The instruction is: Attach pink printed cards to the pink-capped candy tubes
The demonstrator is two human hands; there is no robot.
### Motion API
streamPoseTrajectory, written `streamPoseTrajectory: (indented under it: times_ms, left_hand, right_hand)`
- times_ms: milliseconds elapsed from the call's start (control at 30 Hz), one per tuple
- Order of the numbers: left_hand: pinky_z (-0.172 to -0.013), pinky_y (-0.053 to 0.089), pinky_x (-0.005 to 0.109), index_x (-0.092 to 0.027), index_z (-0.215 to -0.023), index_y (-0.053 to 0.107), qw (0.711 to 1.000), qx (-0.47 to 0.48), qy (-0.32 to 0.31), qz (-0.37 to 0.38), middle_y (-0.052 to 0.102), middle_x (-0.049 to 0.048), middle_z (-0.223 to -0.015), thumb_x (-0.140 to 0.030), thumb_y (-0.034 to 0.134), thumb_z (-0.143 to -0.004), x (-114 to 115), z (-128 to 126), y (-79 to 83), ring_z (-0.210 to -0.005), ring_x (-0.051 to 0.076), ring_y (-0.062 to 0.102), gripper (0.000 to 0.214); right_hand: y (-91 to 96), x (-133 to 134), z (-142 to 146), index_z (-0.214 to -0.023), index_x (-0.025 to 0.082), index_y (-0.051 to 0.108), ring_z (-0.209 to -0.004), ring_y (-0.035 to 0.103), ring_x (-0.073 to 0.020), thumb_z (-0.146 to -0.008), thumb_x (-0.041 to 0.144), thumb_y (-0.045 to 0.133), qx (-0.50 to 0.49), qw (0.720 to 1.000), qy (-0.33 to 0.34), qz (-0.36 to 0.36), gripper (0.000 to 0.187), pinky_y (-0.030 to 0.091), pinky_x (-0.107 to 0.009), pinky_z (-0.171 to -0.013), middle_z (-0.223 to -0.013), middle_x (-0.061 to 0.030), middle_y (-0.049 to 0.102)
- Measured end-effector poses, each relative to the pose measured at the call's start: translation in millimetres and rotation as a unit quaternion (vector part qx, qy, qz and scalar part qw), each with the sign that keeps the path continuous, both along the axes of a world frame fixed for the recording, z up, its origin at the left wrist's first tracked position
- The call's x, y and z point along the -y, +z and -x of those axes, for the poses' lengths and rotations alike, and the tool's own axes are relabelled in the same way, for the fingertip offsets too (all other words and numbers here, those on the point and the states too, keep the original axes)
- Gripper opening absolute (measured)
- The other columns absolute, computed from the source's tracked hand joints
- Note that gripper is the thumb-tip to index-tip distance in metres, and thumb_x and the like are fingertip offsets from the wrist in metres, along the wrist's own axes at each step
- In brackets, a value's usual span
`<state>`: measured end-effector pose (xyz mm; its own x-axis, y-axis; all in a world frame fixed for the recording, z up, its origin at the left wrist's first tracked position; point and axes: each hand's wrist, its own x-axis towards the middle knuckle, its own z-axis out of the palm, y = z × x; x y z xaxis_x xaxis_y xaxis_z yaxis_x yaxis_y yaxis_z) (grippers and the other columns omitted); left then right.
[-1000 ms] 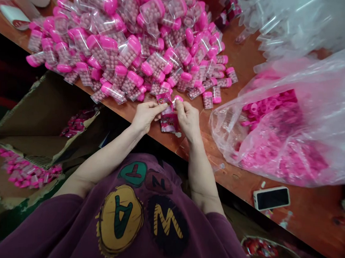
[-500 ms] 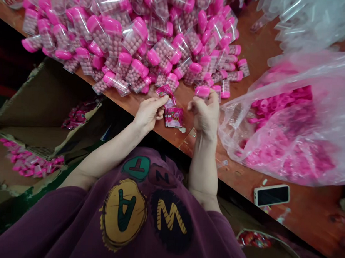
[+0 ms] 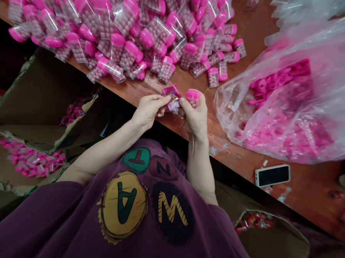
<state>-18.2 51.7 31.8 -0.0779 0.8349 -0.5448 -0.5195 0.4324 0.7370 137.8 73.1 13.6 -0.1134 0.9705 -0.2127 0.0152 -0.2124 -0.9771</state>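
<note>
My left hand [image 3: 148, 111] pinches a small pink printed label [image 3: 171, 92] between thumb and fingers, just over the table's front edge. In my right hand [image 3: 196, 116] is a small clear candy bottle with a pink cap [image 3: 192, 94] and pink balls inside. The right thumb meets the lower right side of the label, so both hands are nearly touching. Beyond them lies a big heap of similar filled candy bottles [image 3: 126, 20]. Whether other labels lie beneath my fingers is hidden.
At right a clear plastic bag [image 3: 228, 116] holds pink caps, with clear empty tubes [image 3: 294, 16] behind it. A phone [image 3: 272, 175] lies near the front edge. Below left, an open cardboard box [image 3: 18, 98] contains pink pieces; another box [image 3: 285, 242] sits below right.
My right hand has come left with a candy bottle from the heap's near edge and now meets the label in my left hand. The view has shifted, so the table scene sits higher.
</note>
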Motion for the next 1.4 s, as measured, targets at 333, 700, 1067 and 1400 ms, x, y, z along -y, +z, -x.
streamPoseTrajectory:
  times_ms: [333, 700, 1067, 1400]
  left_hand:
    - [-0.047, 0.03, 0.022, -0.017, -0.067, 0.059, 0.996, 0.048, 0.055, 0.047, 0.054, -0.0042, -0.056, -0.034, 0.09, -0.087, -1.1, -8.1, -8.0, -0.047, 0.005, 0.046, 0.04]
    - [-0.047, 0.032, 0.024, -0.018, -0.064, 0.057, 0.998, 0.041, -0.002, 0.037, 0.05, -0.0042, -0.052, -0.052, 0.086, -0.089, 6.5, -18.3, -3.2, -0.044, 0.006, 0.043, 0.051]
    - [-0.047, 0.03, 0.022, -0.015, -0.071, 0.068, 0.996, 0.056, -0.066, -0.017, 0.058, -0.0026, -0.056, -0.038, 0.093, -0.083, 13.2, -13.9, -2.7, -0.047, 0.005, 0.049, 0.036]
    - [-0.05, 0.038, 0.023, -0.014, -0.076, 0.073, 0.995, 0.064, -0.082, -0.009, 0.067, 0.0013, -0.065, -0.038, 0.097, -0.078, 8.8, -5.6, -5.2, -0.053, 0.009, 0.059, 0.034]
  right_hand:
    - [7.0, 52.9, 8.0, -0.106, 0.029, 0.051, -0.055, 0.058, -0.0102, -0.093, 0.071, 0.067, -0.038, 0.997, -0.06, 0.025, 0.047, 0.039, -0.026, -0.045, -0.085, 0.0026, 0.065]
    - [3.4, 60.0, 21.9, -0.125, 0.032, 0.048, -0.048, 0.044, -0.0072, -0.09, 0.068, 0.075, -0.103, 0.99, -0.073, 0.06, 0.057, 0.032, -0.023, -0.039, -0.078, 0.0065, 0.058]
    - [-3.9, 59.1, 14.3, -0.133, 0.033, 0.049, -0.067, 0.061, -0.0131, -0.095, 0.068, 0.07, -0.048, 0.998, -0.038, 0.004, 0.055, 0.053, -0.028, -0.059, -0.089, 0.0022, 0.063]
    - [-7.7, 64.5, 2.8, -0.147, 0.039, 0.041, -0.087, 0.068, -0.022, -0.096, 0.07, 0.066, 0.009, 0.999, 0.028, -0.028, 0.065, 0.062, -0.041, -0.077, -0.099, -0.0023, 0.064]
